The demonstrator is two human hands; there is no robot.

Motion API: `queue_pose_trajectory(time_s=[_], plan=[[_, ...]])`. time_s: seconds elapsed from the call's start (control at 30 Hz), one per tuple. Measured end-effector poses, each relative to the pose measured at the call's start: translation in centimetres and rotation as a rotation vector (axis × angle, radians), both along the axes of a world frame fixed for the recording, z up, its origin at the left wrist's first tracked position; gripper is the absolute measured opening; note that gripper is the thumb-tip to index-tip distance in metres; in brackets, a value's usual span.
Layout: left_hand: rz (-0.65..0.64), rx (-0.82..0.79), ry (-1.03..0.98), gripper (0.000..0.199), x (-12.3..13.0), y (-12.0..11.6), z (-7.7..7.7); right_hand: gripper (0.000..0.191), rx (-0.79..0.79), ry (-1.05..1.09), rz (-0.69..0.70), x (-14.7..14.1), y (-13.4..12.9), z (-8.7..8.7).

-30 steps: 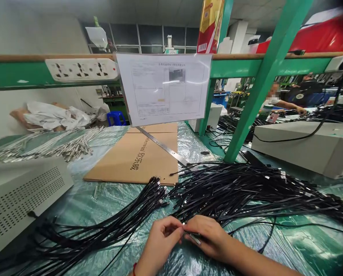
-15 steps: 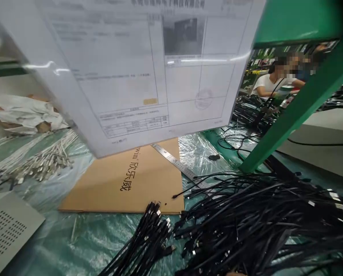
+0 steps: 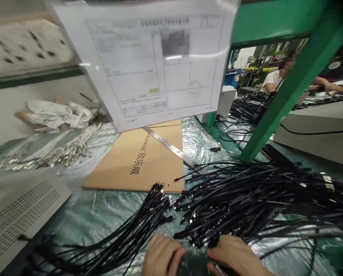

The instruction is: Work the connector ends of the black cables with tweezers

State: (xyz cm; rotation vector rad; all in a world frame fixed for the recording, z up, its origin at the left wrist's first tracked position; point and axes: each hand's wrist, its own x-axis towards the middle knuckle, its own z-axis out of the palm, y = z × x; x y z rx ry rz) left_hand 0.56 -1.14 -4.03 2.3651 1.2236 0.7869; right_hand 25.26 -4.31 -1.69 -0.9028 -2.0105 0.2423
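**Black cable heap (image 3: 246,195) just beyond the right hand (image 3: 236,255)**

The heap is spread on the desk (image 3: 108,207), its long axis laid sideways, the right hand being nearer. A slim metallic tool (image 3: 219,269) is clamped in that grip. The left hand (image 3: 161,255) is curled near a smaller cable bundle (image 3: 131,226); whether anything is held there cannot be told.

The person's left hand (image 3: 161,256) and right hand (image 3: 236,253) are both bare. Each has a thumb (image 3: 176,260) and round knuckles (image 3: 157,242). A bit of bare wrist (image 3: 260,268) shows behind the right hand. Both are too blurry to see tiny marks.
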Motion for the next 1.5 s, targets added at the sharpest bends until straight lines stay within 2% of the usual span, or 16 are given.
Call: queue_pose_trajectory(time_s=[0.07, 0.1, 0.27, 0.37, 0.57, 0.8, 0.93, 1.2, 1.27, 1.37, 1.5], plan=[[0.060, 0.072, 0.051, 0.040, -0.5, 0.8, 0.5, 0.020, 0.040, -0.007, -0.036, -0.2, -0.2, 0.7], [0.113, 0.101, 0.078, 0.041, -0.9, 1.4, 0.8, 0.019, 0.063, 0.001, -0.037, -0.3, -0.2, 0.8], [0.375, 0.177, 0.185, 0.022, -2.9, 3.7, 2.3, 0.014, 0.128, -0.021, -0.015, -0.4, 0.0, 0.5], [0.407, 0.149, 0.268, 0.021, -3.8, 4.5, 2.6, 0.014, 0.119, -0.014, -0.026, -0.3, 0.5, 0.2], [0.391, 0.122, 0.339, 0.020, -3.9, 5.1, 2.6, 0.030, -0.018, 0.015, -0.087, 0.2, 2.0, -1.3], [0.536, 0.187, 0.349, 0.024, -3.2, 3.7, 2.8, 0.028, -0.118, 0.029, -0.110, 0.4, 3.9, -2.3], [0.461, 0.200, 0.328, 0.030, -2.5, 3.1, 2.9, 0.028, -0.119, -0.018, -0.099, 0.4, 4.3, -2.2], [0.110, 0.207, 0.211, 0.022, -0.5, 3.6, 2.1, 0.027, -0.049, -0.185, -0.085, 0.7, 4.5, -1.2], [0.104, 0.229, 0.204, 0.027, -0.2, 3.7, 1.7, 0.027, -0.012, -0.189, -0.077, 0.7, 4.6, -0.9], [0.180, 0.260, 0.213, 0.035, 0.0, 3.8, 1.3, 0.026, 0.057, -0.198, -0.047, 0.6, 4.5, -0.6], [0.249, 0.298, 0.232, 0.031, -0.3, 3.8, 1.5, 0.023, 0.129, -0.221, 0.010, 0.3, 3.9, -0.1]])
